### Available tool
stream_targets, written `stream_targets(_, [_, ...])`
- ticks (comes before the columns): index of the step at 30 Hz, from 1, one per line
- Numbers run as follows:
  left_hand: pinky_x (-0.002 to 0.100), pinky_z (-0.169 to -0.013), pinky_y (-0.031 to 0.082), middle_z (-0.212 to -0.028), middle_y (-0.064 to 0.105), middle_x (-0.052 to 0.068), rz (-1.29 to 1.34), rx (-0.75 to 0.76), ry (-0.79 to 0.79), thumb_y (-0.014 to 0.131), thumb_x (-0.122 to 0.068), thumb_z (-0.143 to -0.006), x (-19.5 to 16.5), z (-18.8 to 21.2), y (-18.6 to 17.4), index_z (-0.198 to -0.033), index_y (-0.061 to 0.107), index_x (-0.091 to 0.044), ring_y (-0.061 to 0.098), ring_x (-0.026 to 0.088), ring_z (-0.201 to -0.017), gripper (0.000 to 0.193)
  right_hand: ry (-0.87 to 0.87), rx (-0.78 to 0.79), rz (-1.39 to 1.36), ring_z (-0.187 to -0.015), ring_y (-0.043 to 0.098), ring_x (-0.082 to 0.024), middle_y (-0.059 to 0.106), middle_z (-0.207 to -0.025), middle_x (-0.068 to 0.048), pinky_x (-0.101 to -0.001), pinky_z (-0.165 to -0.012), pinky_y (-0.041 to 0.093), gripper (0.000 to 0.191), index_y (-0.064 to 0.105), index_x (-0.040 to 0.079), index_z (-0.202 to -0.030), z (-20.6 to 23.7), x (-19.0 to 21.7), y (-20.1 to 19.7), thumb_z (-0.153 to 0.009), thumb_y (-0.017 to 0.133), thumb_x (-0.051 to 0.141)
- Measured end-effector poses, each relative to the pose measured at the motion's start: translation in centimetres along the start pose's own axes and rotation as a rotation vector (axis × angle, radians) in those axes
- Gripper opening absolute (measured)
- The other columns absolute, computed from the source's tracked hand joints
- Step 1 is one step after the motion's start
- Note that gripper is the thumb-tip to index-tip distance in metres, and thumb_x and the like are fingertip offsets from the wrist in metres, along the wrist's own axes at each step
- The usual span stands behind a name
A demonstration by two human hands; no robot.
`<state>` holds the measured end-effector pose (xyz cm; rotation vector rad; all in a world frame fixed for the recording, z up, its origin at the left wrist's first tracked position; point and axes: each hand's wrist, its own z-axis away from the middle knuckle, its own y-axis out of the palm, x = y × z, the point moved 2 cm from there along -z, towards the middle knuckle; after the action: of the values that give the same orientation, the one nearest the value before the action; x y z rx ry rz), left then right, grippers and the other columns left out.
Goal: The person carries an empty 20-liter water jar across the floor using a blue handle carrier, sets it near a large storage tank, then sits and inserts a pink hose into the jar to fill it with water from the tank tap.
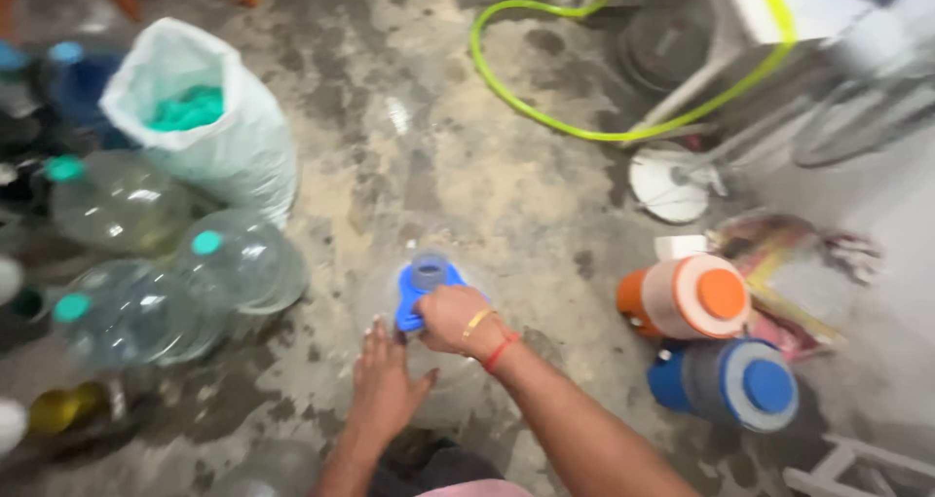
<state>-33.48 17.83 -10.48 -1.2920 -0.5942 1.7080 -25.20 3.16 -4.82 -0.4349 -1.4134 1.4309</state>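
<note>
Water-jug refilling workroom, rough and utilitarian. Evidence: stained bare concrete floor [438, 166]; cluster of large clear jugs [146, 302] with teal caps lying at left; white sack [224, 137] holding teal caps; yellow-green hose [545, 108] looped across the floor toward white equipment [779, 10] at upper right; two insulated coolers, one orange [687, 297], one blue [730, 385], lying at right.

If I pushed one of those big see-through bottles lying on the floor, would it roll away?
Probably. The clear bottles with teal caps lie on their round sides, so a push would likely roll them. They look empty, so probably light. The bare concrete floor looks rough and patchy, which might slow them, and the white sack beside them could block the way.
</note>
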Motion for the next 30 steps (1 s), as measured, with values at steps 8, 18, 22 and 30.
stream_targets(8, [0.061,-0.116,0.026,-0.161,0.019,0.030,-0.037,-0.094,0.204,0.079,-0.041,-0.078,0.0,-11.0,-3.1,-0.154,0.032,-0.011,0.020,0.049,-0.149,0.094,0.059,0.038,0.103,-0.079,0.072,-0.040,0.074,-0.081,-0.017,-0.0508,-0.069,0.058,0.018,0.077,0.015,-0.083,-10.4,-4.8,-5.5,-0.067,0.069,0.013])
stream_targets(18, [0.060,-0.118,0.024,-0.164,0.012,0.027,-0.191,0.053,0.364,0.078,-0.034,-0.080,-1.5,-20.7,-13.7,-0.160,0.030,-0.023,0.017,0.046,-0.151,0.094,0.197,0.054,0.190,-0.081,0.073,-0.038,0.074,-0.084,-0.017,-0.0492,-0.069,0.059,0.023,0.077,0.016,-0.088,-22.2,-7.7,-14.5,-0.067,0.072,0.010])
stream_targets(22, [0.060,-0.117,0.026,-0.167,0.011,0.026,-0.236,0.058,0.349,0.078,-0.033,-0.081,-3.1,-25.6,-17.3,-0.160,0.029,-0.024,0.015,0.046,-0.151,0.094,0.176,-0.044,0.208,-0.082,0.074,-0.037,0.075,-0.085,-0.016,-0.0477,-0.072,0.059,0.016,0.078,0.015,-0.088,-26.0,-9.4,-18.0,-0.073,0.072,0.014])
stream_targets(30, [0.059,-0.117,0.029,-0.166,0.007,0.024,-0.339,0.115,0.293,0.078,-0.032,-0.082,-5.5,-35.4,-20.2,-0.162,0.025,-0.028,0.013,0.043,-0.154,0.096,0.140,-0.114,0.120,-0.079,0.073,-0.037,0.075,-0.084,-0.016,-0.0486,-0.070,0.059,0.030,0.078,0.018,-0.099,-34.0,-16.1,-22.0,-0.071,0.070,0.012])
